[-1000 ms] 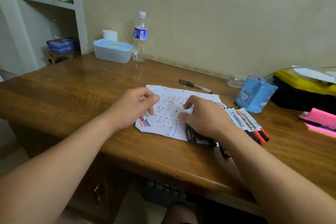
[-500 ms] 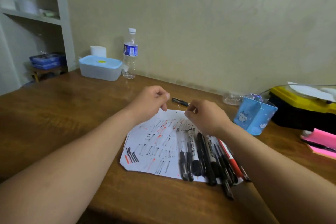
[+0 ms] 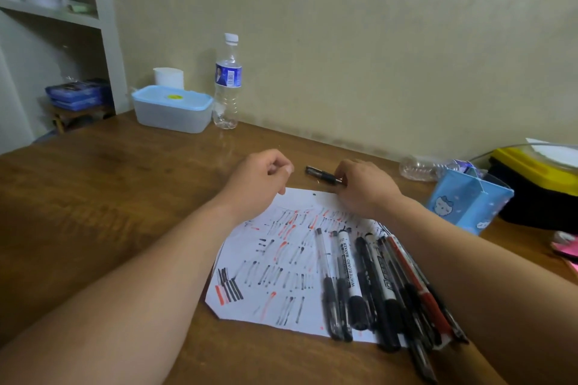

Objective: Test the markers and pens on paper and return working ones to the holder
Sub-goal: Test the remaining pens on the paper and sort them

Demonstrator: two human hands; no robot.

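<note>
A white paper (image 3: 275,262) covered in black and red test strokes lies on the wooden desk (image 3: 93,197). Several markers and pens (image 3: 372,284) lie in a pile on its right side. Beyond the paper's far edge lies a single black pen (image 3: 320,174). My right hand (image 3: 367,189) pinches that pen's right end with its fingertips. My left hand (image 3: 258,180) hovers at the paper's far left corner, fingers curled, with nothing visible in it. The blue pen holder (image 3: 469,201) stands to the right of my right hand.
A water bottle (image 3: 228,81) and a lidded plastic box (image 3: 172,109) stand at the back left by the wall. A crushed clear bottle (image 3: 417,167) lies behind the holder. A yellow and black case (image 3: 538,181) and pink items (image 3: 566,248) sit at the right edge.
Both hands moved from the paper's middle to its far edge. My right hand reached the single black pen. The pile of markers, covered before, now shows.
</note>
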